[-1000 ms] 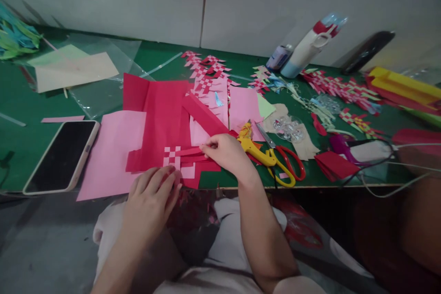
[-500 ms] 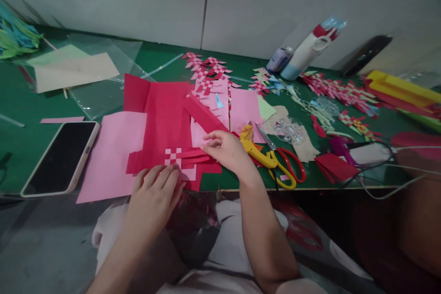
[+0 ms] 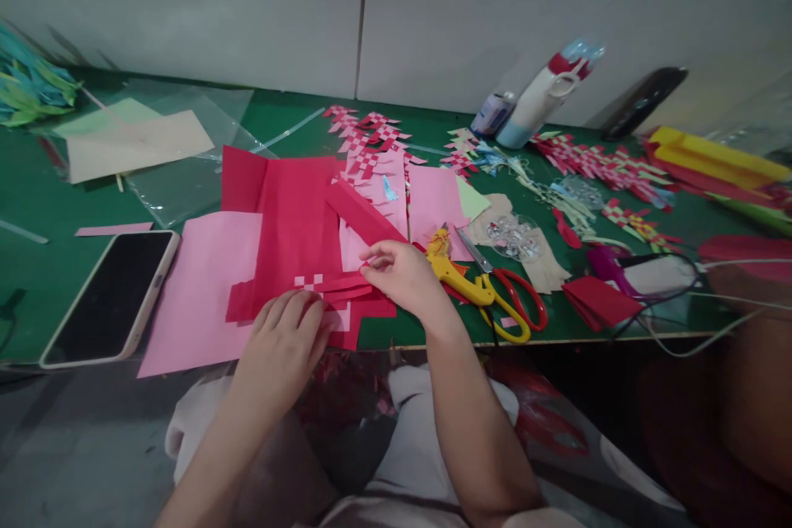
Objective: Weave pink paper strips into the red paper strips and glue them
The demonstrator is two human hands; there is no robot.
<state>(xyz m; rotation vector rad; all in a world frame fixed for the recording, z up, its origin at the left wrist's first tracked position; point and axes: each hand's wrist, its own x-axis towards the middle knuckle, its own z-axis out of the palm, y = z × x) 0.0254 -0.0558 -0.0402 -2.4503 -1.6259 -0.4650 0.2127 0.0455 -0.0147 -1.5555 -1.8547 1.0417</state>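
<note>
A small red and pink checkered paper weave (image 3: 309, 281) lies on red paper (image 3: 300, 214) near the table's front edge. My left hand (image 3: 290, 330) curls over its lower left side and presses it down, hiding part of it. Red paper strips (image 3: 346, 289) stick out of the weave to the right. At their right ends, my right hand (image 3: 402, 276) pinches a strip between thumb and forefinger. Just beyond that hand lies a folded red paper band (image 3: 365, 212). A pink sheet (image 3: 204, 289) is partly under the red paper on the left.
Left of the papers lies a phone (image 3: 108, 297). Yellow-handled scissors (image 3: 507, 322) and red-handled scissors (image 3: 525, 301) lie to the right. Farther back are finished woven strips (image 3: 371, 132), a can (image 3: 493, 114) and a bottle (image 3: 538, 99). Cables (image 3: 736, 313) trail at right.
The view has tilted slightly, so the table sits a little lower in the picture. My right hand has shifted slightly toward the strip ends; my left hand keeps pressing the weave.
</note>
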